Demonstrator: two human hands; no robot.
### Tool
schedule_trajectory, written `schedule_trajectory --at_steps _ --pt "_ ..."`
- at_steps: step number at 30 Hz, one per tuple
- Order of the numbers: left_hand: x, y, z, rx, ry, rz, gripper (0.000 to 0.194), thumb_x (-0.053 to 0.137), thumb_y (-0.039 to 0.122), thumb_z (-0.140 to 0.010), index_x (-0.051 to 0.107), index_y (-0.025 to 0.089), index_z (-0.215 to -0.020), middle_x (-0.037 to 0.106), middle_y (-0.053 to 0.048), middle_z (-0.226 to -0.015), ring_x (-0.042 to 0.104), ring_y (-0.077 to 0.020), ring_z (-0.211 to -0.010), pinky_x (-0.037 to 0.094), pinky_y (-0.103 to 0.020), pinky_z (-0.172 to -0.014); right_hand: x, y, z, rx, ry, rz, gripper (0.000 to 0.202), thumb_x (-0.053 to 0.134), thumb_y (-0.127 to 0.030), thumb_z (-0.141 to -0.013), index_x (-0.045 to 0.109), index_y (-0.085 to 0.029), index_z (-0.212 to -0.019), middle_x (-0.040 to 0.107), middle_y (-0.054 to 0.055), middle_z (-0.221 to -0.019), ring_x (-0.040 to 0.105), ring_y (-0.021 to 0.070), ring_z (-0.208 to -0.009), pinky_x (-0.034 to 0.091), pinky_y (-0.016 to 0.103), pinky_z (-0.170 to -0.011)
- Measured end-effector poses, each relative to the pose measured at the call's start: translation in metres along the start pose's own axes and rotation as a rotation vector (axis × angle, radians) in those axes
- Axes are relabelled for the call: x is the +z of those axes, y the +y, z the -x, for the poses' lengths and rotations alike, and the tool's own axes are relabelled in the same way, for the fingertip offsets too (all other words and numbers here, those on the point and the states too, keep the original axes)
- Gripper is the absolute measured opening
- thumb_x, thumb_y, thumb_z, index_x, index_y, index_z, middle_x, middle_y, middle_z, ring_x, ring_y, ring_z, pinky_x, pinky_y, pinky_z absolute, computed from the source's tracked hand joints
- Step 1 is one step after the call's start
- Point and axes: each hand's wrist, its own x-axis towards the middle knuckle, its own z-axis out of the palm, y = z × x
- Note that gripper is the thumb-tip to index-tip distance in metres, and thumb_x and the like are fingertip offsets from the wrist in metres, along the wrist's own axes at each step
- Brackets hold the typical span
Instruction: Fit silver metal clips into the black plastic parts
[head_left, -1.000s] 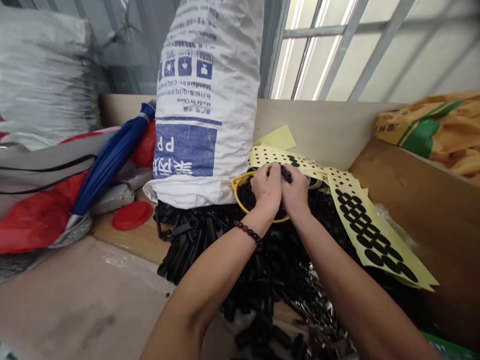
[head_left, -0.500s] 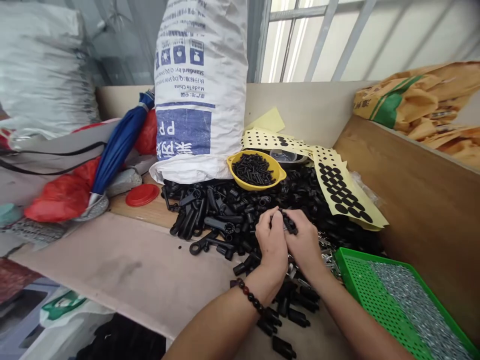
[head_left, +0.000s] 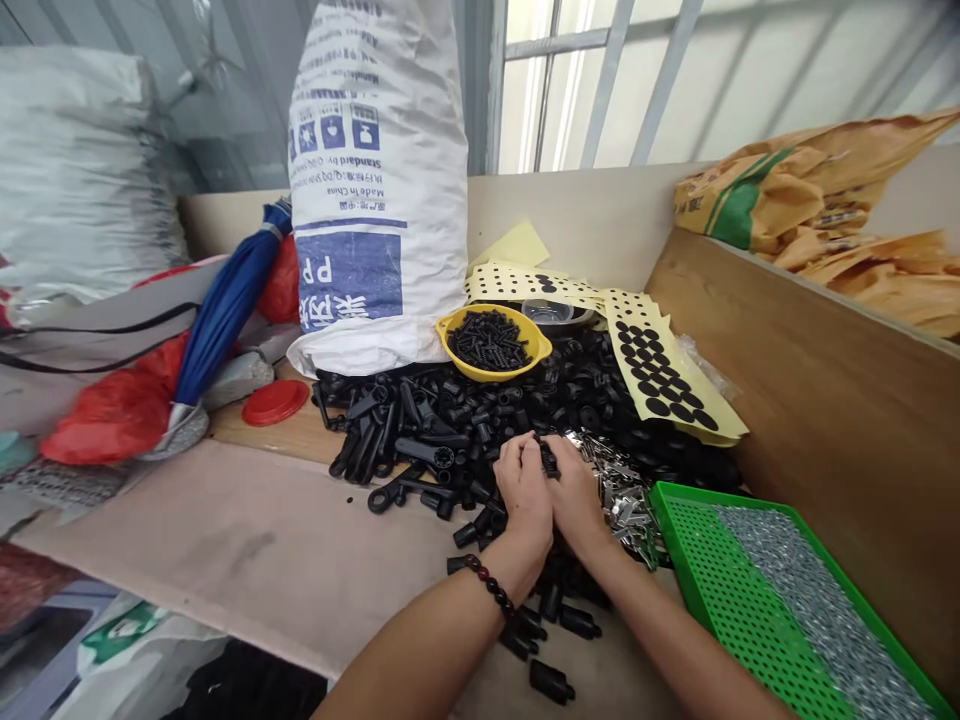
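My left hand [head_left: 525, 495], with a beaded bracelet [head_left: 491, 588] on its wrist, presses against my right hand [head_left: 576, 500] over the heap of parts. Between them shows a small black plastic part [head_left: 550, 460], gripped by the curled fingers of both. Most of it is hidden, so its exact kind is unclear. Black plastic pieces [head_left: 424, 455] with long arms and round ends lie left of my hands. Shiny metal clips [head_left: 626, 500] are heaped beside my right hand. Short black cylinders [head_left: 551, 682] lie scattered below my wrists.
Behind the heap stand a yellow basket [head_left: 546, 352] of black ribbed pieces and a large white sack [head_left: 427, 230]. Yellow sticker sheets [head_left: 652, 375] with black dots lie at the back right. A green tray [head_left: 731, 590] of small metal pieces sits beside the wooden side board [head_left: 817, 370].
The view has shifted to the right, so the surroundings appear farther left. Both hands stay together on the black part, slightly lower in the picture. More of the metal clips shows.
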Motion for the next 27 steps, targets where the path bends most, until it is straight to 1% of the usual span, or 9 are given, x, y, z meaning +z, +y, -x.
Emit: schedule_trajectory --at_steps 3,5,9,13,17,20,23,25,27 --pt "-0.001 -0.001 -0.006 0.061 -0.010 -0.046 0.023 0.047 0.026 -0.082 0.068 0.021 -0.090 0.068 -0.006 -0.101 0.059 -0.0212 -0.100 0.043 -0.035 -0.093 0.006 0.005 -0.002 -0.005 0.003 -0.024 0.011 0.049 -0.024 -0.087 0.057 -0.018 -0.091 0.057 0.003 -0.089 0.055 0.0180 -0.081 0.045 0.033 -0.071" --pt "-0.001 -0.001 -0.010 0.097 -0.009 -0.074 0.023 0.046 0.025 -0.082 0.068 0.021 -0.090 0.068 -0.006 -0.101 0.058 -0.0214 -0.100 0.042 -0.036 -0.094 0.011 0.010 -0.005 -0.007 0.004 -0.044 0.014 0.052 -0.029 -0.090 0.057 -0.017 -0.094 0.058 0.003 -0.092 0.056 0.0171 -0.083 0.046 0.034 -0.073" --pt "-0.001 0.000 -0.017 0.146 -0.007 -0.112 0.022 0.047 0.022 -0.080 0.068 0.021 -0.088 0.068 -0.005 -0.100 0.057 -0.0211 -0.099 0.041 -0.037 -0.096 0.017 0.018 -0.011 -0.007 -0.003 -0.091 0.020 0.053 -0.033 -0.091 0.058 -0.017 -0.101 0.059 0.005 -0.101 0.058 0.0177 -0.087 0.048 0.037 -0.076" --pt "-0.002 0.001 -0.021 0.153 -0.018 -0.115 0.022 0.048 0.017 -0.076 0.068 0.020 -0.086 0.069 -0.006 -0.099 0.058 -0.0215 -0.099 0.041 -0.037 -0.096 0.017 0.022 -0.015 -0.015 -0.038 -0.147 0.022 0.055 -0.033 -0.091 0.058 -0.017 -0.105 0.059 0.006 -0.106 0.058 0.0190 -0.091 0.049 0.039 -0.079" --pt "-0.004 0.003 -0.020 0.137 -0.045 -0.083 0.025 0.049 0.014 -0.070 0.069 0.021 -0.083 0.069 -0.005 -0.098 0.057 -0.0220 -0.100 0.041 -0.038 -0.096 0.011 0.022 -0.017 -0.005 -0.102 -0.204 0.025 0.058 -0.033 -0.089 0.058 -0.016 -0.108 0.060 0.006 -0.107 0.059 0.0209 -0.096 0.048 0.042 -0.083" --pt "-0.007 0.004 -0.019 0.112 -0.080 -0.035 0.025 0.049 0.017 -0.072 0.069 0.019 -0.086 0.069 -0.006 -0.099 0.058 -0.0223 -0.100 0.041 -0.038 -0.096 0.004 0.020 -0.020 0.019 -0.163 -0.245 0.026 0.059 -0.031 -0.087 0.058 -0.015 -0.108 0.061 0.006 -0.107 0.058 0.0220 -0.099 0.047 0.044 -0.086" --pt "-0.011 0.006 -0.018 0.076 -0.136 0.024 0.026 0.047 0.022 -0.076 0.068 0.017 -0.089 0.069 -0.007 -0.098 0.060 -0.0212 -0.096 0.044 -0.035 -0.091 -0.005 0.016 -0.023 0.055 -0.225 -0.272 0.024 0.059 -0.026 -0.084 0.058 -0.015 -0.106 0.063 0.006 -0.104 0.059 0.0217 -0.098 0.047 0.043 -0.085" --pt "-0.013 0.010 -0.017 0.057 -0.181 0.057 0.027 0.046 0.025 -0.078 0.068 0.017 -0.091 0.070 -0.006 -0.096 0.061 -0.0207 -0.093 0.046 -0.034 -0.088 -0.013 0.013 -0.025 0.082 -0.255 -0.276 0.025 0.055 -0.019 -0.080 0.059 -0.015 -0.104 0.065 0.007 -0.102 0.060 0.0220 -0.097 0.048 0.041 -0.083" --pt "-0.016 0.014 -0.015 0.048 -0.233 0.080 0.028 0.044 0.027 -0.080 0.068 0.017 -0.091 0.070 -0.005 -0.094 0.061 -0.0205 -0.093 0.046 -0.033 -0.087 -0.023 0.010 -0.026 0.101 -0.282 -0.274 0.031 0.048 -0.016 -0.075 0.059 -0.015 -0.103 0.067 0.007 -0.101 0.061 0.0226 -0.095 0.050 0.039 -0.080"
